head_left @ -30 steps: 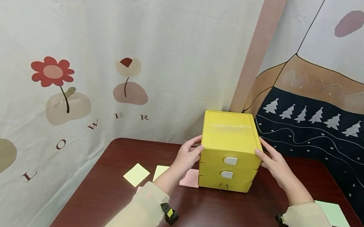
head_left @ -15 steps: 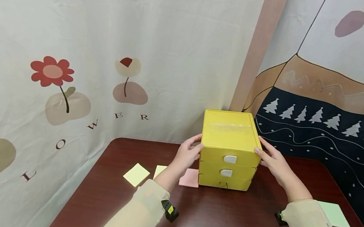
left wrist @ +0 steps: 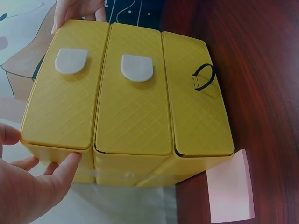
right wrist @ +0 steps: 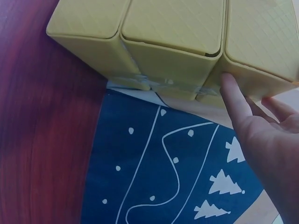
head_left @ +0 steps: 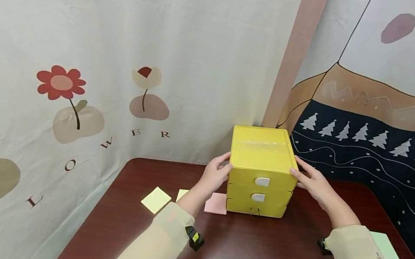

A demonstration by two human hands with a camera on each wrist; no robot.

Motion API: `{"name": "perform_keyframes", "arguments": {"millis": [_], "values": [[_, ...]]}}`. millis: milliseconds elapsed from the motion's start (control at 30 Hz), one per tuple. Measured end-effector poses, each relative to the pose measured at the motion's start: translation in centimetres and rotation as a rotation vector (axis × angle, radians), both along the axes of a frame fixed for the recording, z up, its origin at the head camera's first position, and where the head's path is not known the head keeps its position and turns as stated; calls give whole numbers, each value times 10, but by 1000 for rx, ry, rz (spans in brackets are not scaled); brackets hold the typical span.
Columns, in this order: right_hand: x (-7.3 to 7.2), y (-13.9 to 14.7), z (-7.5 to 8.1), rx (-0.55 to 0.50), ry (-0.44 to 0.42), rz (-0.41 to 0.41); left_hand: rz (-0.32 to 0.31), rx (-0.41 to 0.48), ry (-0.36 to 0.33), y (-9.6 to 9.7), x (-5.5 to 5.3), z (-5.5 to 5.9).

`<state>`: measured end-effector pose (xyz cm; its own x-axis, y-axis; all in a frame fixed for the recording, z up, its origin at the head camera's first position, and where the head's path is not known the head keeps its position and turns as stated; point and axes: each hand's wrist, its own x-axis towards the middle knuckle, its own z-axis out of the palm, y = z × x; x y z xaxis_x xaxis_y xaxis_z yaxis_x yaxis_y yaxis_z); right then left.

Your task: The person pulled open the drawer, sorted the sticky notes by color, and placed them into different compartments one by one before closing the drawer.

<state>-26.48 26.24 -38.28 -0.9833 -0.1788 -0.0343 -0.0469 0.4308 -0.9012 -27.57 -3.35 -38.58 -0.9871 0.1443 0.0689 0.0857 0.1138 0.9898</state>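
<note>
A yellow drawer box [head_left: 263, 154] stands on the dark red table, its three drawers stacked and closed. White tabs sit on the two upper fronts, and the lowest drawer [left wrist: 201, 121] carries a thin black loop [left wrist: 205, 77]. Clear tape crosses the top. My left hand [head_left: 215, 175] touches the left side near the upper front corner; in the left wrist view its thumb and fingertips press that side. On the opposite side, my right hand [head_left: 314, 188] presses with thumb and fingers, which the right wrist view [right wrist: 266, 130] shows fairly straight. Neither hand wraps round the box.
A pink note pad [head_left: 216, 204] lies beside the box's left base. Further left are a yellow note pad [head_left: 156, 200] and another yellow one partly behind my left arm. Green notes [head_left: 385, 246] lie at the right edge. A printed curtain [head_left: 200, 67] hangs behind the table.
The box has shifted very slightly back between the first frame and the second, with both hands following. Since then box and hands look still; the head view has tilted a little.
</note>
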Motion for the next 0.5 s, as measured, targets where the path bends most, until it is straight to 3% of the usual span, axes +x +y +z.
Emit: {"name": "perform_keyframes", "arguments": {"millis": [500], "values": [[-1, 4, 6, 15, -22, -4, -3, -15, 9, 0, -1, -2]]}}
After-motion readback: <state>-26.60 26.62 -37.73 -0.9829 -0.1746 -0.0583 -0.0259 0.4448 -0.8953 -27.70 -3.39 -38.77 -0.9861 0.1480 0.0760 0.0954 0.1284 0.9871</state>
